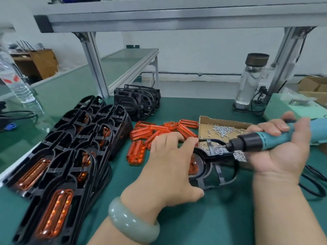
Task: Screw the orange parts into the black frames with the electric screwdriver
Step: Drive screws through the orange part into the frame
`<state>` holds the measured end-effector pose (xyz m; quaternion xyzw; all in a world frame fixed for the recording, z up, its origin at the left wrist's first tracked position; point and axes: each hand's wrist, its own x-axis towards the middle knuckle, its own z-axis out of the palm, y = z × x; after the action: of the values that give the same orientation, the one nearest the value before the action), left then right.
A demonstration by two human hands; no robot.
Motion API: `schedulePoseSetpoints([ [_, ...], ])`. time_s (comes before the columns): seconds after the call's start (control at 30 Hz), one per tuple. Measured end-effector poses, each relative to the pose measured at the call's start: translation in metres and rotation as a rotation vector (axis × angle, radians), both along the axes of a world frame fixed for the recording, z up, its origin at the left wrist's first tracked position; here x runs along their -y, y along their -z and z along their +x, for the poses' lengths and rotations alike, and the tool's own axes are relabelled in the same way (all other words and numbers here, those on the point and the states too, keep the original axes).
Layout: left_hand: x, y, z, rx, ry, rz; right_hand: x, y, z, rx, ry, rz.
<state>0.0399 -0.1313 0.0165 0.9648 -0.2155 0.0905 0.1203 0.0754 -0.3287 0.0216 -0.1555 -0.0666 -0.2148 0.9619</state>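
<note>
Head view: many frames done, a pile left to fit

The left hand [169, 167] grips a black frame [212, 175] on the mat, fingers curled over its top edge and thumb at its near edge. An orange part [193, 165] sits inside it. The right hand [283, 152] is wrapped round the screwdriver [265, 140], whose bit points at the frame's upper right part. I cannot tell whether it is on a screw.

The work looks to be somewhere in the middle. To the left lie rows of finished frames [58, 167] with orange parts already in them. Loose orange parts [155, 133] lie heaped between those rows and the tray [205, 124] of screws [223, 129]. Empty frames [138, 101] wait in a stack behind. Each of those likely needs a part and screws.
</note>
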Motion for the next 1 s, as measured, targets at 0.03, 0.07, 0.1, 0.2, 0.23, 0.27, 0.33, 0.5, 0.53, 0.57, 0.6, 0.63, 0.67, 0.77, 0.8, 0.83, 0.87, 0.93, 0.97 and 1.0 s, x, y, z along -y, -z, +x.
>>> schedulePoseSetpoints([
  [0.03,-0.004,-0.007,0.003,0.025,-0.054,0.005,-0.001,0.001,0.0,-0.005,-0.002,0.004],
  [0.07,-0.008,-0.014,0.006,0.037,-0.107,-0.005,-0.003,0.002,0.001,-0.015,-0.004,0.005],
  [0.1,-0.013,-0.023,0.01,0.043,-0.159,-0.031,-0.006,0.003,0.001,-0.028,-0.005,-0.002],
  [0.2,-0.034,-0.053,0.02,0.036,-0.329,-0.125,-0.014,0.005,0.001,-0.073,-0.018,-0.034],
  [0.23,-0.043,-0.064,0.025,0.034,-0.394,-0.131,-0.017,0.006,0.001,-0.084,-0.03,-0.046],
  [0.27,-0.053,-0.074,0.031,0.03,-0.463,-0.12,-0.02,0.006,0.001,-0.092,-0.044,-0.058],
  [0.33,-0.078,-0.09,0.043,-0.006,-0.603,-0.089,-0.025,0.007,0.001,-0.111,-0.066,-0.078],
  [0.5,-0.143,-0.093,0.073,-0.103,-0.84,-0.081,-0.036,0.008,0.0,-0.152,-0.103,-0.117],
  [0.53,-0.153,-0.09,0.078,-0.111,-0.872,-0.088,-0.037,0.008,0.0,-0.158,-0.111,-0.128],
  [0.57,-0.161,-0.086,0.083,-0.121,-0.898,-0.091,-0.038,0.008,0.0,-0.164,-0.119,-0.139],
  [0.6,-0.167,-0.082,0.088,-0.137,-0.917,-0.088,-0.039,0.009,0.0,-0.168,-0.126,-0.148],
  [0.63,-0.171,-0.077,0.092,-0.156,-0.929,-0.082,-0.04,0.009,0.0,-0.171,-0.131,-0.155],
  [0.67,-0.174,-0.073,0.095,-0.173,-0.937,-0.075,-0.041,0.009,0.0,-0.173,-0.133,-0.159],
  [0.77,-0.177,-0.06,0.101,-0.209,-0.966,-0.064,-0.042,0.009,0.001,-0.176,-0.133,-0.169],
  [0.8,-0.177,-0.057,0.101,-0.214,-0.978,-0.067,-0.042,0.009,0.001,-0.177,-0.132,-0.172],
  [0.83,-0.176,-0.054,0.101,-0.219,-0.992,-0.075,-0.042,0.009,0.001,-0.178,-0.13,-0.175],
  [0.87,-0.176,-0.051,0.101,-0.223,-1.004,-0.085,-0.041,0.01,0.001,-0.179,-0.131,-0.176],
  [0.93,-0.176,-0.047,0.101,-0.232,-1.013,-0.096,-0.041,0.01,0.001,-0.176,-0.131,-0.178],
  [0.97,-0.176,-0.045,0.102,-0.236,-1.01,-0.098,-0.04,0.01,0.001,-0.175,-0.128,-0.179],
  [1.0,-0.177,-0.044,0.102,-0.239,-1.005,-0.102,-0.041,0.01,0.001,-0.175,-0.125,-0.18],
])
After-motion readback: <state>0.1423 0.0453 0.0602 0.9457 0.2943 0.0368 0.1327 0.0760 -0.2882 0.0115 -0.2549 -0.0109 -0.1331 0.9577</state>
